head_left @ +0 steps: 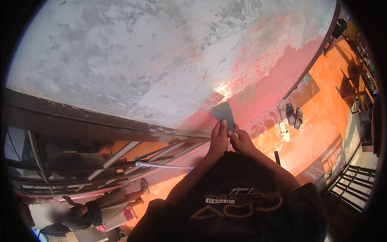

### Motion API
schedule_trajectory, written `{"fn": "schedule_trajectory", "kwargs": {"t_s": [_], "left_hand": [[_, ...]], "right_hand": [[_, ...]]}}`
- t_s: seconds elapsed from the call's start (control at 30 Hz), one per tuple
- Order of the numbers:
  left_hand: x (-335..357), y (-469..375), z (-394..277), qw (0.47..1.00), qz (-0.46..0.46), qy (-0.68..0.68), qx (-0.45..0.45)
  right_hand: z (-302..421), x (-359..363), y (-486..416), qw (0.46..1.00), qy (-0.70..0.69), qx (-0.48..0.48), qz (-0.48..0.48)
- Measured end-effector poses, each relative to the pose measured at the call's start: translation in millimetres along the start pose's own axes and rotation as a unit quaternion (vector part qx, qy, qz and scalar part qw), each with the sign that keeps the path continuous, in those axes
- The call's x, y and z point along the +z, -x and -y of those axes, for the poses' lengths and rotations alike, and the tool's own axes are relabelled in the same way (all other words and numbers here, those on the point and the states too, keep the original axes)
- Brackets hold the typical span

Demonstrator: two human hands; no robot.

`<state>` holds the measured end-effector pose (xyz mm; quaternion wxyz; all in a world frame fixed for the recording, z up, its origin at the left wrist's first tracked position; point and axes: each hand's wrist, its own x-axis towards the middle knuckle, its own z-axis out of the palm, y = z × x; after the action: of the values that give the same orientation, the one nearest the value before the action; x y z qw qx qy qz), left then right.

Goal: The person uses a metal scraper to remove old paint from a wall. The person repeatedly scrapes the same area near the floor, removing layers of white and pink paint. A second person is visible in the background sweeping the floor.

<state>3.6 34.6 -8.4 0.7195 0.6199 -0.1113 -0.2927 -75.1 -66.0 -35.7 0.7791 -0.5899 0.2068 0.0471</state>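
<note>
Both my hands are on a grey, flat, flared blade or sheet, which looks like a putty knife. My left hand grips its lower part from the left, thumb along its face. My right hand closes around its lower end, where a small pale part shows between the fingers. The blade's wide edge lies at or close to the wall; whether it touches cannot be told. Patchy white and grey filler covers most of the wall, and pink paint shows along its lower part.
A dark window frame with glass panes runs along the left. Sandals lie on the orange tiled floor at right. Another person is at lower left. Wooden furniture stands far right, and a dark metal grille is at lower right.
</note>
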Motion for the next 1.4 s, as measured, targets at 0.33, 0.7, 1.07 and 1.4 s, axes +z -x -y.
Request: {"fn": "schedule_trajectory", "kwargs": {"t_s": [0.33, 0.7, 1.07, 1.4], "left_hand": [[-0.1, 1.2, -58.0, 0.994, -0.029, -0.065, 0.081], [-2.4, 0.4, -45.2, 0.995, -0.034, 0.006, 0.098], [2.6, 4.2, -49.6, 0.994, -0.077, -0.020, 0.072], [0.5, 1.8, -45.9, 0.996, -0.029, -0.018, 0.079]], "right_hand": [[57.9, 25.5, -22.4, 0.970, 0.011, -0.242, 0.016], [35.2, 20.8, -13.8, 0.984, -0.006, -0.172, 0.042], [35.7, 23.7, -17.2, 0.980, 0.006, -0.198, 0.034], [27.4, 22.9, -4.1, 0.993, 0.011, -0.117, 0.019]]}}
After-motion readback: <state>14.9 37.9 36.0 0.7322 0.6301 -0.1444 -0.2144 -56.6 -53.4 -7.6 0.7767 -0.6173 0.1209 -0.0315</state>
